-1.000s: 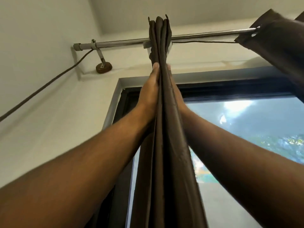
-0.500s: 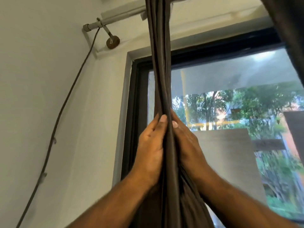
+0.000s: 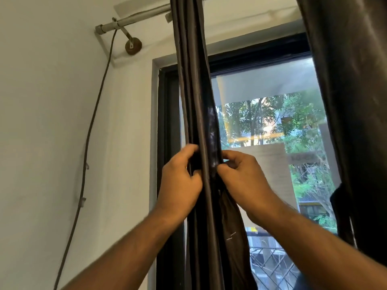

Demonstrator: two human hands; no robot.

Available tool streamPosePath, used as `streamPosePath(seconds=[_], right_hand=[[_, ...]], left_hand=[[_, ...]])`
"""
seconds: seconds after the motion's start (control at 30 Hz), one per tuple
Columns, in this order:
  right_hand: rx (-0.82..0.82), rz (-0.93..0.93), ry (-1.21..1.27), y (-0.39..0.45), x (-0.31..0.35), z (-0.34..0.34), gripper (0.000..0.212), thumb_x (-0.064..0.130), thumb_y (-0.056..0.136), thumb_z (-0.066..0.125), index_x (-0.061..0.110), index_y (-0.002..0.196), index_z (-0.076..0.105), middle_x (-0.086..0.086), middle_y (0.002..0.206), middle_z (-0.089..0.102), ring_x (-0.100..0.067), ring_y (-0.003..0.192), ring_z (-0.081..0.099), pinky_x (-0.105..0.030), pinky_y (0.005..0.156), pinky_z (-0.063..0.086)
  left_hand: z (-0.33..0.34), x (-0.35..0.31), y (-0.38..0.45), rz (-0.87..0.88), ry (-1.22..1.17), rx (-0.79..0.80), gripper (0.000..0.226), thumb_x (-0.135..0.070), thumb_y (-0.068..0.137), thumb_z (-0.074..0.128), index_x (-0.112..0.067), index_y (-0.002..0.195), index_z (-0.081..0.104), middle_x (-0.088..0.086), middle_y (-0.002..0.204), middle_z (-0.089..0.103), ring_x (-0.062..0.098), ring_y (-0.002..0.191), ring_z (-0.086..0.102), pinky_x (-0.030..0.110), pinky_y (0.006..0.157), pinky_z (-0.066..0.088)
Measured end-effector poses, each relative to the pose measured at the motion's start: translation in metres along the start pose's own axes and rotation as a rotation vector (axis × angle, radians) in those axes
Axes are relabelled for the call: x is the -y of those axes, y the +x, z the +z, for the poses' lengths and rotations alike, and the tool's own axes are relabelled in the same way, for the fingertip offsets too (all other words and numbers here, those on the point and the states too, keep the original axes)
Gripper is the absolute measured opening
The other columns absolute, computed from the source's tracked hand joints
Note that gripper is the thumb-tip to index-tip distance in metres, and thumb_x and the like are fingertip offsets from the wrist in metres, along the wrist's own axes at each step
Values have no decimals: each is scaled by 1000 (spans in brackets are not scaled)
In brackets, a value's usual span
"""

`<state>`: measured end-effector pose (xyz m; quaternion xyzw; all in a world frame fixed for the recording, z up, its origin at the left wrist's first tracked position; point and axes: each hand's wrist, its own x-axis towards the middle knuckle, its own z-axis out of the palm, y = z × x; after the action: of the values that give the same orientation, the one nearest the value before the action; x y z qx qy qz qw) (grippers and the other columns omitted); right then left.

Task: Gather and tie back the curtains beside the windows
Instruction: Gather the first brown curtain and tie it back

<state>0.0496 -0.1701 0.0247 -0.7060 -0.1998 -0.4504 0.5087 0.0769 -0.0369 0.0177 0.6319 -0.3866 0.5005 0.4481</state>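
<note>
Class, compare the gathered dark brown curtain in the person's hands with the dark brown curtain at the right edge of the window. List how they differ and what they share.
The gathered dark brown curtain is bunched into narrow folds; the dark brown curtain at the right edge hangs broad and looser.

The gathered one is held in the grip of the left hand and right hand; no hand touches the right one.

The gathered one hangs near the window's left side, the other along its right side.

Both are the same dark brown fabric.

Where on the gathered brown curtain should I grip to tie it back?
Grip the gathered curtain around its narrow bunched column at mid-height, where the left hand and right hand pinch it from either side. The pleats are stacked tight there; lower down the folds spread out. Come from the room side, hands wrapping left and right.
</note>
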Motion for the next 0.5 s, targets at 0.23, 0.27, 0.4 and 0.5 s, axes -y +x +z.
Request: streamPosePath(seconds=[0.23, 0.27, 0.4, 0.5], right_hand=[[11, -23, -41, -15, 16, 5, 19, 20, 80, 55, 9, 89, 67, -9, 75, 70, -27, 70, 68, -41, 67, 59], [-12, -48, -59, -17, 20, 9, 16, 22, 84, 58, 9, 83, 67, -5, 69, 66, -17, 63, 62, -32, 62, 53], [-16, -43, -66, -16, 25, 22, 30, 37, 84, 65, 9, 76, 69, -5, 68, 68, -15, 66, 65, -34, 65, 54], [-33, -11, -16, -11, 18, 24, 24, 36, 82, 69, 14, 74, 70, 0, 66, 68, -13, 67, 66, -32, 63, 54]], left_hand=[[-9, -4, -8, -184, 208, 9, 29, -2, 89, 47, -13, 96, 73, 3, 93, 53, 7, 74, 53, 12, 69, 43], [-9, -6, -8, -182, 215, 5, 28, -2, 89, 48, -12, 96, 73, 5, 92, 53, 8, 73, 52, 14, 66, 41], [-6, -6, -9, -202, 173, -19, 25, -7, 92, 52, -14, 97, 75, 8, 89, 58, 12, 79, 57, 13, 64, 42], [-1, -3, -14, -217, 124, -40, 22, -11, 92, 57, -20, 98, 76, 6, 90, 64, 7, 81, 60, 13, 69, 47]])
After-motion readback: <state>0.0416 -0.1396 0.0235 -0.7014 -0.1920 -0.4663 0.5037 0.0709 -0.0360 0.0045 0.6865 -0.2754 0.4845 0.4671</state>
